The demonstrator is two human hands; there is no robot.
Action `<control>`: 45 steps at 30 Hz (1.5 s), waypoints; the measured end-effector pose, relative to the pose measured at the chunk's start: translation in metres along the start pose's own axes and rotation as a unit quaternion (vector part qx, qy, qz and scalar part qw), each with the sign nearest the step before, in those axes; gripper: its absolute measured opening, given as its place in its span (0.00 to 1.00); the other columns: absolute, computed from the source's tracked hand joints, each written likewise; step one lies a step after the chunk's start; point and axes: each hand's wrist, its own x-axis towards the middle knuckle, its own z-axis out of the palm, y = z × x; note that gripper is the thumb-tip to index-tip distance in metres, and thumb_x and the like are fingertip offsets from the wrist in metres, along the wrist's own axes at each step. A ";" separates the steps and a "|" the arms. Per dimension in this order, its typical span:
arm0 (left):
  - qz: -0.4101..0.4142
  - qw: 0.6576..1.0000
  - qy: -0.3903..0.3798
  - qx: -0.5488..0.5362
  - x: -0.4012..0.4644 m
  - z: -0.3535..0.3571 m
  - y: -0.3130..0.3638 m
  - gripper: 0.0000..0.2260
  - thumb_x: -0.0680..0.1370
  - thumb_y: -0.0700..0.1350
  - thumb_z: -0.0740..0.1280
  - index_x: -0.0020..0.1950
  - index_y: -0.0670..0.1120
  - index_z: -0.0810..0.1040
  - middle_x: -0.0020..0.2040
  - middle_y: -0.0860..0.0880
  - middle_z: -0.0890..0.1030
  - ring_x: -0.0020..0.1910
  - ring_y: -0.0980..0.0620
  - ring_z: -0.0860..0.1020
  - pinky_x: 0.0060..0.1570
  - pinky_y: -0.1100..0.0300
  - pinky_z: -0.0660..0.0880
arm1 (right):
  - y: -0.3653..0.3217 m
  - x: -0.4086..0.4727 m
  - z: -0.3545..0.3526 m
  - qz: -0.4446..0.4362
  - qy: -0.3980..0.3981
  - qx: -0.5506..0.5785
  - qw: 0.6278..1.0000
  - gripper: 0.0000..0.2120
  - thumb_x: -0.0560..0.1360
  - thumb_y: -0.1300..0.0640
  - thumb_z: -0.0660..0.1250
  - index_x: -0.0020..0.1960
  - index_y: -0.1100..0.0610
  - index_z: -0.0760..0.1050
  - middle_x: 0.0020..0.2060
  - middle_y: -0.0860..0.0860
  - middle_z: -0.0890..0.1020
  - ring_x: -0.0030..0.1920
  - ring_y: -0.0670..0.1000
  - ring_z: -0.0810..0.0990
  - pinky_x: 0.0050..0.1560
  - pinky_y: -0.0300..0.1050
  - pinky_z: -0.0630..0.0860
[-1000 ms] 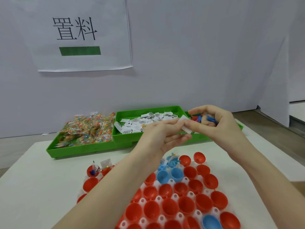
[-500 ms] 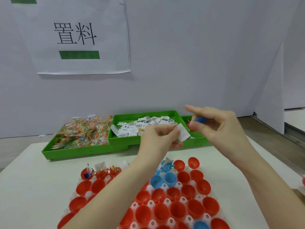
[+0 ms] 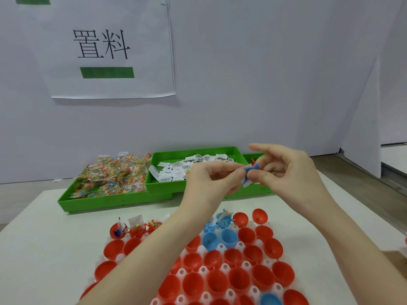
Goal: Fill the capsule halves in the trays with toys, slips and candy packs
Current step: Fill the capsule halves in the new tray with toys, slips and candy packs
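Observation:
My left hand (image 3: pixel 212 179) pinches a white paper slip (image 3: pixel 246 182) above the far end of the capsule tray (image 3: pixel 246 265). My right hand (image 3: pixel 288 170) pinches a small blue toy (image 3: pixel 253 169) and holds it against the slip. The white tray carries several red capsule halves (image 3: pixel 217 280) and a few blue capsule halves (image 3: pixel 229 237). Some halves in the far row, such as a filled red half (image 3: pixel 117 231), hold toys, slips and candy. My forearms hide part of the tray.
Green bins stand along the wall: a candy pack bin (image 3: pixel 103 200) at left, a paper slip bin (image 3: pixel 167 186) in the middle, and a toy bin (image 3: pixel 255 190) mostly hidden behind my hands. A paper sign (image 3: pixel 105 47) hangs on the wall.
My hands have come together again: the right hand brought the blue toy left to the slip held by the left hand. The view shifted slightly.

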 end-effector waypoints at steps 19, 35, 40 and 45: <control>-0.006 0.799 -0.212 0.562 0.016 0.002 -0.061 0.30 0.72 0.62 0.65 0.68 0.48 0.63 0.55 0.49 0.77 0.59 0.49 0.72 0.61 0.52 0.55 | 0.049 0.002 0.022 0.089 -0.148 -0.132 0.976 0.17 0.63 0.65 0.75 0.35 0.44 0.75 0.30 0.39 0.78 0.29 0.36 0.77 0.31 0.26 0.71; -0.026 0.836 -0.236 0.495 0.022 0.003 -0.073 0.36 0.68 0.56 0.72 0.70 0.48 0.61 0.59 0.47 0.77 0.62 0.47 0.72 0.57 0.52 0.58 | 0.059 0.000 0.035 0.062 -0.191 -0.274 0.940 0.08 0.64 0.57 0.75 0.42 0.52 0.82 0.29 0.40 0.73 0.37 0.46 0.74 0.34 0.33 0.68; -0.030 0.828 -0.238 0.506 0.023 0.002 -0.073 0.33 0.68 0.59 0.71 0.69 0.49 0.63 0.58 0.48 0.77 0.61 0.48 0.72 0.55 0.53 0.58 | 0.060 0.001 0.028 0.098 -0.208 -0.210 0.950 0.14 0.62 0.57 0.77 0.46 0.50 0.79 0.32 0.40 0.78 0.42 0.46 0.77 0.49 0.42 0.73; -0.031 0.828 -0.236 0.508 0.023 0.001 -0.075 0.34 0.69 0.60 0.70 0.70 0.50 0.63 0.57 0.49 0.78 0.60 0.48 0.72 0.53 0.53 0.56 | 0.058 0.002 0.020 0.096 -0.221 -0.211 0.947 0.17 0.63 0.55 0.76 0.50 0.48 0.78 0.35 0.39 0.80 0.43 0.43 0.79 0.44 0.43 0.76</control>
